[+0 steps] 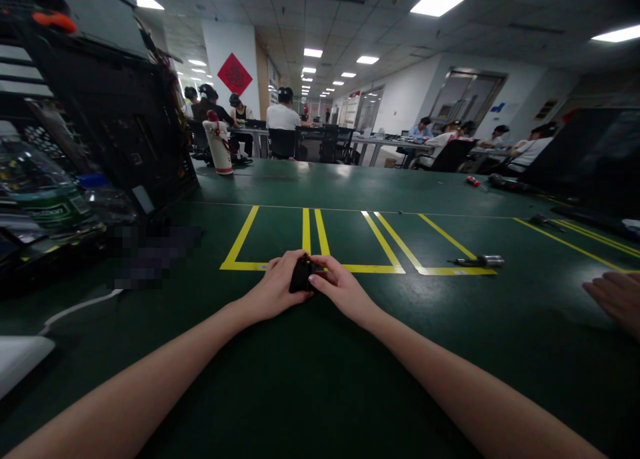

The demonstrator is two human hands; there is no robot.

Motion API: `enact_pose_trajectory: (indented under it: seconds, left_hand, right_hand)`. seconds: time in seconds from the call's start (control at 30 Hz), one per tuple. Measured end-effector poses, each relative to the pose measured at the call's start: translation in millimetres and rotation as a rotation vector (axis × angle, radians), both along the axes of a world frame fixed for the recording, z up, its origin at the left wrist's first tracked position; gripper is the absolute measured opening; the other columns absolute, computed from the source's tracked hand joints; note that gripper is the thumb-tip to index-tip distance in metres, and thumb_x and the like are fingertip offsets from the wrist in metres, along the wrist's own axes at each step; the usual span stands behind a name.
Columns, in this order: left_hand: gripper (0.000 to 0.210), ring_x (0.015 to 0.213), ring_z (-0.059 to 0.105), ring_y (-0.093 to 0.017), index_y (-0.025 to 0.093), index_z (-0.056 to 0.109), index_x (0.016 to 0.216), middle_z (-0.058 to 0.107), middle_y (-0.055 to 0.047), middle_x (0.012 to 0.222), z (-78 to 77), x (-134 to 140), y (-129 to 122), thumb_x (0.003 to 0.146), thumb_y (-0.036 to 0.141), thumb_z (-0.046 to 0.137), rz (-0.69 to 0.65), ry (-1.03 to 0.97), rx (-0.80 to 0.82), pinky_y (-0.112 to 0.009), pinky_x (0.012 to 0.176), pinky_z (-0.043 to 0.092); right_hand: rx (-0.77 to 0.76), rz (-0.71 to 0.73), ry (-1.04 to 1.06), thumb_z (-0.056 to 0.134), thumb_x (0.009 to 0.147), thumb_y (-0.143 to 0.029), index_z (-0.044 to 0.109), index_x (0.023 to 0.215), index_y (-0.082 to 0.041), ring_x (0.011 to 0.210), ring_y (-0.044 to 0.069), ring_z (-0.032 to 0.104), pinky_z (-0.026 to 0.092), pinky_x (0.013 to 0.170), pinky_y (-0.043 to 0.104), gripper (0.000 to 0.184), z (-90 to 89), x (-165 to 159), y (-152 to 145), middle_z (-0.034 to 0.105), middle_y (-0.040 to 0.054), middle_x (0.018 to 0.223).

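A small black object (301, 276) sits between the person's two hands, at the near edge of the yellow tape (373, 268) outlines, left of the middle of the green table (300, 386). The left hand (277, 284) curls around its left side, fingers over the far side and thumb along the near side, nearly closed on it. The right hand (345, 291) has thumb and forefinger close together at its right side; whether the object touches the table, I cannot tell.

The containers stand mostly on the left. Nearest is a clear plastic bottle (47, 202) with a green label; its contents are too dim to make out. Just right of it is a clear bottle with a blue cap (94, 180), its fill equally unclear. Behind them rises an open black computer case (125, 122). Farther off, near the table's far edge, a white and red cylinder (219, 147) stands slightly tilted, its inside hidden. A slim metal-ended tool (480, 261) lies across the tape on the right, and another person's hand (617, 300) shows at the right edge.
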State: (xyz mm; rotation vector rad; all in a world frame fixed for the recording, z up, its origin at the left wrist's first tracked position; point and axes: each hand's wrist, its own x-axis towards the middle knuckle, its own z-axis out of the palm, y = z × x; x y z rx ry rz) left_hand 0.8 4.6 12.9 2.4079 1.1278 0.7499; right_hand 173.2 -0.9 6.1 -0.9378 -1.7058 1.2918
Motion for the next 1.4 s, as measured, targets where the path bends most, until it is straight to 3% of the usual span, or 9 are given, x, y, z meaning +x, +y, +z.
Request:
enact_pose_trajectory:
  seconds: [0.23,0.53,0.83,1.17,1.4]
  left_hand:
    - [0.059,0.108,0.043,-0.024,0.021,0.028,0.119,0.043,-0.008,0.116,-5.6,0.2,2.5,0.070,0.029,0.060,-0.006,-0.011,0.052,-0.044,0.096,0.028]
    - [0.059,0.110,0.042,-0.024,0.022,0.028,0.120,0.043,-0.008,0.116,-3.9,0.1,2.2,0.070,0.027,0.059,-0.014,-0.022,0.028,-0.045,0.096,0.028]
    - [0.058,0.109,0.042,-0.025,0.021,0.028,0.119,0.043,-0.008,0.116,0.8,0.2,-0.3,0.070,0.028,0.059,-0.003,-0.006,-0.002,-0.045,0.094,0.030]
    - [0.058,0.109,0.043,-0.026,0.023,0.029,0.119,0.044,-0.007,0.115,-3.5,0.9,1.5,0.069,0.027,0.059,0.000,-0.026,0.019,-0.047,0.094,0.029]
    - [0.058,0.108,0.043,-0.025,0.022,0.029,0.118,0.043,-0.007,0.115,-1.5,0.0,0.8,0.070,0.027,0.060,-0.001,-0.016,0.021,-0.045,0.095,0.029]
  right_hand:
    - [0.009,-0.001,0.103,0.051,0.077,-0.024,0.046,0.094,-0.022,0.097,0.015,0.052,0.043,0.085,0.034,0.017,-1.4,-2.5,-0.6,0.049,0.0016,0.100]
    - [0.000,-0.033,-0.015,0.049,0.078,-0.026,0.045,0.107,-0.024,0.103,0.018,0.048,0.040,0.091,0.038,0.029,-0.4,0.3,0.0,0.048,0.0035,0.109]
    - [-0.012,0.007,0.096,0.052,0.075,-0.022,0.045,0.093,-0.023,0.097,0.016,0.052,0.046,0.083,0.034,0.019,-0.1,-1.8,-3.1,0.048,0.0018,0.102]
    - [0.030,-0.030,-0.018,0.051,0.077,-0.027,0.046,0.106,-0.023,0.100,0.017,0.050,0.040,0.090,0.038,0.029,-4.0,-1.3,2.5,0.049,0.0036,0.107]
    - [-0.008,0.000,0.077,0.052,0.076,-0.024,0.045,0.094,-0.024,0.093,0.015,0.054,0.046,0.081,0.034,0.019,-1.3,-2.0,-2.7,0.049,0.0016,0.101]
